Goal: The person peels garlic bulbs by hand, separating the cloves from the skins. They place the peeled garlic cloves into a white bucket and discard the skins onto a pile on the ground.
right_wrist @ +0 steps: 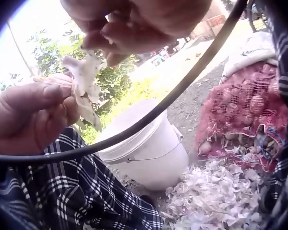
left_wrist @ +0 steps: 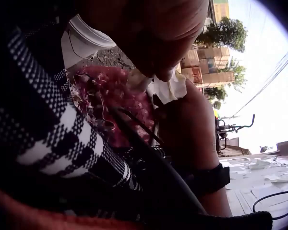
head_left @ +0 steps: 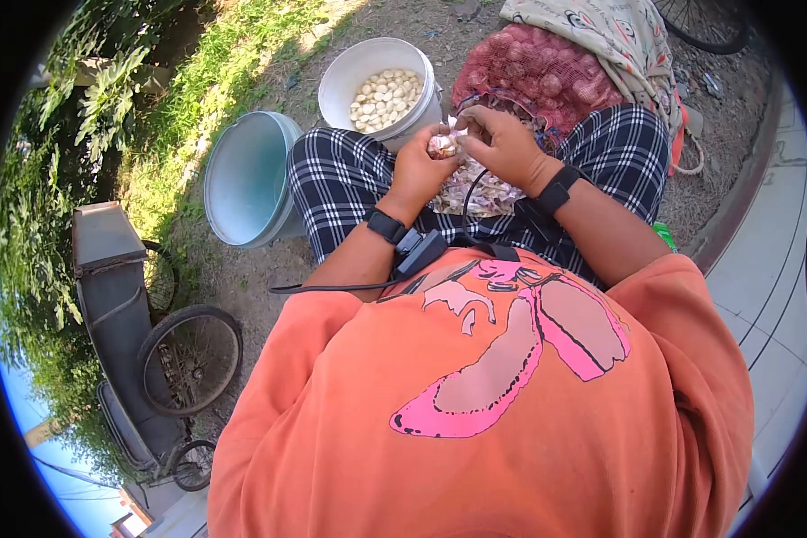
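In the head view my left hand (head_left: 415,172) holds a garlic bulb (head_left: 441,146) in curled fingers above my lap. My right hand (head_left: 511,151) meets it from the other side, thumb and fingers pinching the bulb's papery skin. Loose white garlic skin (right_wrist: 89,79) stands out between the two hands in the right wrist view. The left wrist view shows the pale skin (left_wrist: 170,90) at the fingertips. Below the hands lies a heap of peeled skins (right_wrist: 213,196). Just beyond them, a white bucket (head_left: 334,81) contains many peeled garlic cloves (head_left: 387,100).
A red mesh sack (head_left: 547,76) of garlic bulbs lies at the front right, partly under a printed cloth sack (head_left: 614,31). An open pale bucket (head_left: 242,179) leans by my left knee. A cart (head_left: 117,305) stands at the left. A black cable (right_wrist: 182,84) crosses near my hands.
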A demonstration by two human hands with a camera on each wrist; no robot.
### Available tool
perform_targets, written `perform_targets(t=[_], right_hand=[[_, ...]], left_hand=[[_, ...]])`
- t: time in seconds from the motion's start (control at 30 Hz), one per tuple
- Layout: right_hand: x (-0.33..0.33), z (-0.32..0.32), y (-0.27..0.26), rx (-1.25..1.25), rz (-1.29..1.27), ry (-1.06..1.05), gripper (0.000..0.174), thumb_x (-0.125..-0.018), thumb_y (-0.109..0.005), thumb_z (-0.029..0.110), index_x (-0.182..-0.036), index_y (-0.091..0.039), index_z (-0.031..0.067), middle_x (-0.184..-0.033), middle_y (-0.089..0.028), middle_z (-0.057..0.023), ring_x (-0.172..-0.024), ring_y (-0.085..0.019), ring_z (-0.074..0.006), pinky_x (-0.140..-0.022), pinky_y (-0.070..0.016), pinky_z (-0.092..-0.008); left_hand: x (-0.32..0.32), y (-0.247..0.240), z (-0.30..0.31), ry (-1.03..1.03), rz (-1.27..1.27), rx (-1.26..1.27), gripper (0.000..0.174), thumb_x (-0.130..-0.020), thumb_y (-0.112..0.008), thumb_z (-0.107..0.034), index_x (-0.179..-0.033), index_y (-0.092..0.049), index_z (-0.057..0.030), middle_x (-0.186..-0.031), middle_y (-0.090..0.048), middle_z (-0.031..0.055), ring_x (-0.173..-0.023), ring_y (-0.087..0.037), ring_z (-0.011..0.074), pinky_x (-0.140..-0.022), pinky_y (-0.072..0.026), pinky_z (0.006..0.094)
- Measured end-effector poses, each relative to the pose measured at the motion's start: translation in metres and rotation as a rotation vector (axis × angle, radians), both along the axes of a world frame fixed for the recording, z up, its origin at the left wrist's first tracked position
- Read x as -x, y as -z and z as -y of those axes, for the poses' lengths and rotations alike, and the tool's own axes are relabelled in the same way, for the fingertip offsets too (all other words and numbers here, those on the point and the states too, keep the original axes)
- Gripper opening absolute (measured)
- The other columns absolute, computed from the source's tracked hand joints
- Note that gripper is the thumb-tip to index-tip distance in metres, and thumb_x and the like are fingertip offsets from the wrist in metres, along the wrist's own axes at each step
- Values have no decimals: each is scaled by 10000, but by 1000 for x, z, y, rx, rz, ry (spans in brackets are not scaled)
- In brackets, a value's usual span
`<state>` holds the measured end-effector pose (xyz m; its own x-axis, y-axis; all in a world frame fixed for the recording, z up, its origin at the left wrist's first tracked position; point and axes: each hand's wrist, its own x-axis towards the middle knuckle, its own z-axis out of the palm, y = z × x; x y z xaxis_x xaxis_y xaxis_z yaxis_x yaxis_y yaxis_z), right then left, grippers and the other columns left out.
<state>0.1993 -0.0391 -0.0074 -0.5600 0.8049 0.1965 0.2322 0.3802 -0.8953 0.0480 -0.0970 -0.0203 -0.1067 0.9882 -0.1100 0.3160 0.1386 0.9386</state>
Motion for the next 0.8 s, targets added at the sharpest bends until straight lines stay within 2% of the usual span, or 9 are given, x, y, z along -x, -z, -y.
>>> perform_targets(t=[0.03, 0.17, 0.23, 0.3, 0.4, 0.53, 0.6, 0.7, 0.8], right_hand=[[1, 2, -2, -92, 152, -45, 264, -693, -562, 167, -885, -511, -7, -701, -523, -138, -616, -525, -223, -596, -426, -302], [6, -1, 16, -151, 127, 12, 317, -676, -576, 195, -907, -499, -8, -702, -525, -151, -642, -535, -269, -594, -425, -342], [3, -2, 12, -103, 152, -1, 320, -676, -571, 195, -911, -499, -11, -720, -531, -159, -653, -537, -271, -597, -426, -341], [3, -1, 10, -11, 154, -23, 381, -660, -560, 241, -919, -490, -29, -770, -559, -228, -721, -557, -357, -645, -441, -392], [5, -1, 12, 32, 71, -21, 390, -652, -556, 223, -936, -475, -33, -756, -557, -239, -714, -557, -366, -636, -442, -395], [7, 2, 11, 28, 77, -37, 359, -664, -553, 153, -959, -452, -25, -736, -534, -186, -692, -547, -308, -623, -429, -353], [8, 4, 9, -1, 105, -13, 308, -661, -528, 127, -920, -456, -23, -738, -528, -206, -693, -540, -327, -621, -424, -367], [13, 4, 14, -105, 116, 21, 327, -652, -552, 184, -897, -469, -16, -749, -550, -248, -733, -538, -401, -653, -434, -420], [16, 4, 14, -100, 157, 50, 258, -668, -543, 154, -854, -487, -17, -740, -550, -241, -719, -542, -392, -640, -434, -414]], left_hand=[[-3, -4, -1, -10, -59, -5, 397, -641, -682, -89, -998, -524, -16, -846, -597, 73, -751, -564, 105, -678, -455, 237], [-2, 8, -5, 9, -140, -41, 423, -635, -677, -73, -1028, -532, -15, -899, -596, 63, -779, -542, 83, -686, -448, 226], [-3, 4, -6, 7, -134, -18, 409, -631, -662, -59, -1021, -546, -20, -891, -603, 62, -777, -545, 82, -685, -451, 225], [-7, 0, -4, 2, -151, -87, 377, -625, -661, -103, -977, -556, -20, -860, -610, 100, -765, -584, 141, -688, -451, 260], [-9, -5, -2, -24, -231, -145, 365, -626, -651, -96, -970, -556, -17, -861, -607, 109, -777, -584, 155, -691, -450, 260], [-11, -3, -3, -20, -227, -185, 339, -630, -632, -77, -954, -558, -14, -849, -599, 125, -778, -586, 200, -700, -444, 267], [-11, -2, -4, -8, -214, -188, 332, -632, -627, -72, -952, -557, -14, -844, -597, 129, -777, -585, 215, -703, -443, 271], [-12, -1, -4, -26, -303, -202, 382, -631, -654, -90, -995, -559, -25, -860, -614, 86, -779, -574, 133, -707, -444, 258], [-14, -7, -2, -35, -299, -184, 318, -638, -631, -74, -944, -565, -21, -832, -597, 123, -759, -586, 204, -698, -448, 275]])
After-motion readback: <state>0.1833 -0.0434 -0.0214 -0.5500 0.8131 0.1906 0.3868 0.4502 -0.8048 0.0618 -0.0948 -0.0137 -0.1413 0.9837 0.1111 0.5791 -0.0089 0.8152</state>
